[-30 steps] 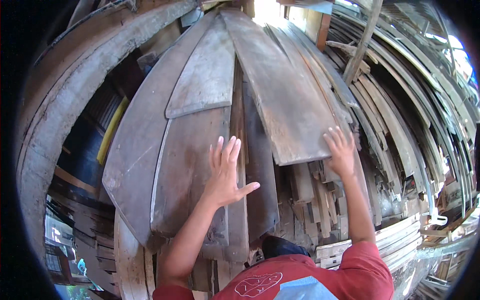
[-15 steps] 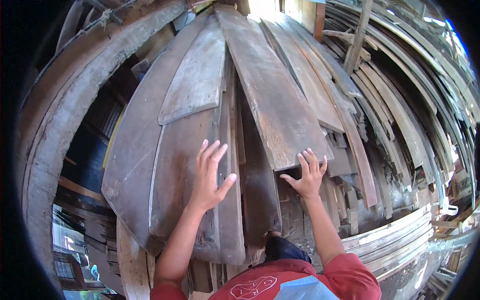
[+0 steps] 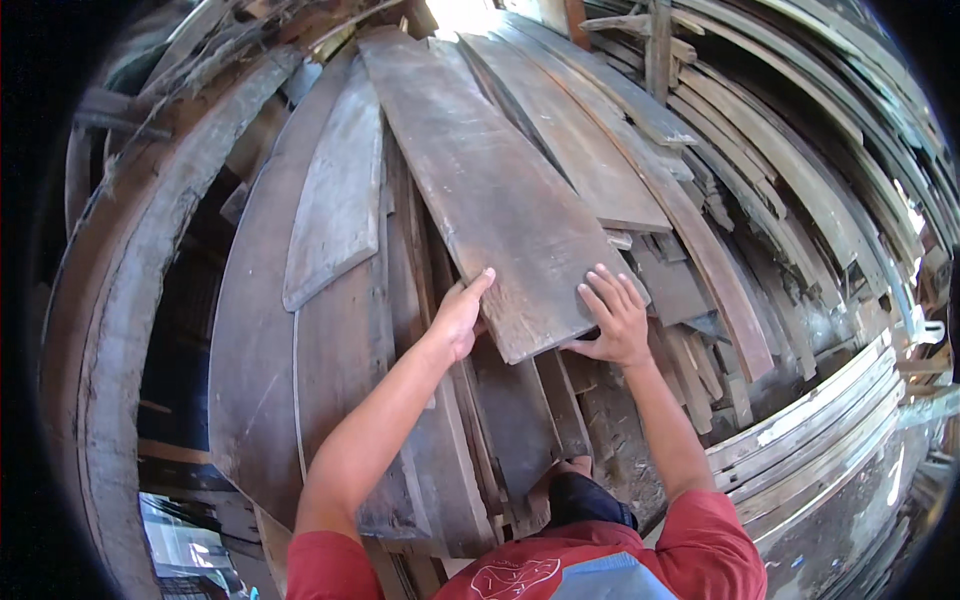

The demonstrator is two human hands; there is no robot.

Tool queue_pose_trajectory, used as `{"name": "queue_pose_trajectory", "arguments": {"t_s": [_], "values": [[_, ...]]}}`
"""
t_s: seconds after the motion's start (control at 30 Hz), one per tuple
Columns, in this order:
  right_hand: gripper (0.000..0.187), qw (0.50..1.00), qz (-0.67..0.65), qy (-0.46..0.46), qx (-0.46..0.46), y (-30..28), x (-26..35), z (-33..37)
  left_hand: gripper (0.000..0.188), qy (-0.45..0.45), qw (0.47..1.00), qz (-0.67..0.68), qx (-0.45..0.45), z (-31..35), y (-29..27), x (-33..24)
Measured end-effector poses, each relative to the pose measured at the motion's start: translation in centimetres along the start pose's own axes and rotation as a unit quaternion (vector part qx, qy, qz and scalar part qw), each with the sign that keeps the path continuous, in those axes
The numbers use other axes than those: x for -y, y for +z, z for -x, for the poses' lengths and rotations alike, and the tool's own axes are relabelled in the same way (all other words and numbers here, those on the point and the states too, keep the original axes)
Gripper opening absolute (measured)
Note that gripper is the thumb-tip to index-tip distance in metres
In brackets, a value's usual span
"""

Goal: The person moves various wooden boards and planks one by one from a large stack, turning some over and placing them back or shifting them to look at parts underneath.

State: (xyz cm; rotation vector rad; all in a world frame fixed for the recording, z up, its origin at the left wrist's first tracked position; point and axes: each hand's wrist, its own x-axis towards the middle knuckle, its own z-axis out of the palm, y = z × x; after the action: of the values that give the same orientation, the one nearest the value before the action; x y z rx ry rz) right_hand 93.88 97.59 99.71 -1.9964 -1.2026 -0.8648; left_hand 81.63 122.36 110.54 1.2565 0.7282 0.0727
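A long, wide brown plank [image 3: 515, 210] lies on top of the pile, its near end toward me. My left hand [image 3: 460, 315] is closed on its left edge, thumb on the upper face and fingers curled underneath, out of sight. At the right corner of the near end, my right hand [image 3: 615, 318] grips the plank with fingers on top and thumb under the end. A shorter greyish board [image 3: 338, 215] rests on wider boards just left of this plank.
Wide dark boards [image 3: 255, 340] slope toward me at the left, beside a thick concrete-like beam [image 3: 115, 330]. More planks [image 3: 590, 150] lie to the right, with a narrow reddish strip [image 3: 705, 285] among them. Stacked timber [image 3: 800, 160] lines the right side; pale boards [image 3: 810, 430] lie lower right.
Both hands were open and spread near the plank; now they have closed on it. My left hand moved right to its edge. The view has shifted too.
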Motion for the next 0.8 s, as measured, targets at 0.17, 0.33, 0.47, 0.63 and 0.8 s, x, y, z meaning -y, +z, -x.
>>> {"name": "queue_pose_trajectory", "arguments": {"t_s": [0.17, 0.33, 0.47, 0.63, 0.8], "values": [[0.06, 0.997, 0.01, 0.011, -0.076, 2.9, -0.7, 1.6, 0.056, 0.031, 0.994, -0.104, -0.002, -0.4, 0.1, -0.7], [0.073, 0.995, 0.022, 0.026, -0.097, 4.2, -1.2, 1.6, 0.049, 0.11, 0.986, -0.125, -0.017, -0.6, -0.5, -0.2], [0.065, 0.983, 0.011, 0.081, -0.166, 3.4, -0.9, 0.5, 0.062, 0.115, 0.965, -0.236, -0.022, 0.5, 1.9, -3.9], [0.06, 0.936, -0.012, 0.255, -0.243, 3.7, -0.8, -1.2, 0.076, 0.236, 0.926, -0.293, 0.006, 1.7, 10.1, -10.9], [0.06, 0.842, -0.168, 0.455, -0.235, 0.0, -1.9, -3.9, 0.086, 0.383, 0.842, -0.348, 0.156, -1.6, 13.5, -9.1]]}}
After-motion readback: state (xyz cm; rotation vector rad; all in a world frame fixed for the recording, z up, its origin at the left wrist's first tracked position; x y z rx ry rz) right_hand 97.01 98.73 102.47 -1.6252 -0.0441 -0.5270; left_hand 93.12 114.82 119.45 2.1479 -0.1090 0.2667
